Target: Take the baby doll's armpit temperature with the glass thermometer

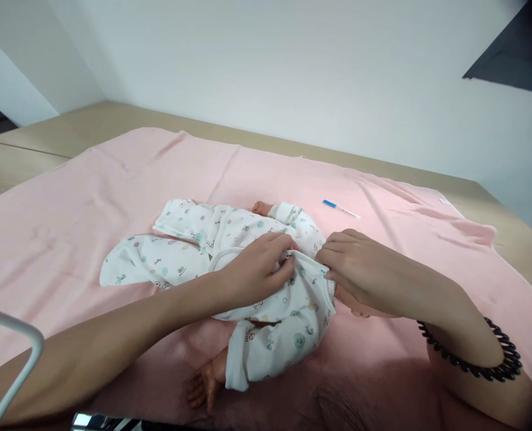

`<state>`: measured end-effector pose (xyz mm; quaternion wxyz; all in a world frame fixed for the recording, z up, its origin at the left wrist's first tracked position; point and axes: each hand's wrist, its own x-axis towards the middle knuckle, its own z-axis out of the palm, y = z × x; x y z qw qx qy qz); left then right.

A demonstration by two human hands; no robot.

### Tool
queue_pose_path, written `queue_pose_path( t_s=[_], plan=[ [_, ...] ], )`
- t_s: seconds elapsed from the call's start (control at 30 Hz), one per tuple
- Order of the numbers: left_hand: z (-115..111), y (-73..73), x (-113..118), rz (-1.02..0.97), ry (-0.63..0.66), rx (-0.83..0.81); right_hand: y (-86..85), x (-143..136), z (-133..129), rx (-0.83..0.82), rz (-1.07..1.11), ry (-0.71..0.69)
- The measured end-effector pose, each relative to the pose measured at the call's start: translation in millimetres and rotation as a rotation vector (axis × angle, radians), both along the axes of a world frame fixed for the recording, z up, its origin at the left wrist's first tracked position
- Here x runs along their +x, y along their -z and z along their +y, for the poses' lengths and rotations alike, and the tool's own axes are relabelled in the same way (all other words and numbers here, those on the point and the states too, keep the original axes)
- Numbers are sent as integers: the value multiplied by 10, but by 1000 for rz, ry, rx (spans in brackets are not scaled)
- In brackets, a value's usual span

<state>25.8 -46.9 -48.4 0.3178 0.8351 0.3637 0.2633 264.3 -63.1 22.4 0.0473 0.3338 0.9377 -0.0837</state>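
Note:
A baby doll [218, 368] lies on its back, dressed in a white printed shirt [293, 338] and matching trousers [147, 260]. My left hand [266, 266] pinches the shirt's front edge over the chest. Close to the collar, my right hand [360, 263] grips the same edge, so the cloth is held slightly raised between both hands. Under my right hand and wrist most of the doll's head is hidden. One doll arm points toward me with its palm showing; the other lies on the far side.
Beneath the doll is a pink blanket [68, 239], spread over a wooden table [90, 123] against a white wall. A thin clear stick with a blue end, like a thermometer [342, 209], rests beyond the doll. A pale bent bar [35, 341] crosses the lower left.

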Motion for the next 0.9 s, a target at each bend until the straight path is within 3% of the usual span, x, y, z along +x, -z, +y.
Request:
queue_pose_path(
  t_s=[0.53,0.9],
  plan=[
    [-7,15,-8,11,6,14,-7,-45,7,-58,6,114],
    [1,-104,-68,-25,-8,-7,33,53,77,-61,16,48]
  ],
)
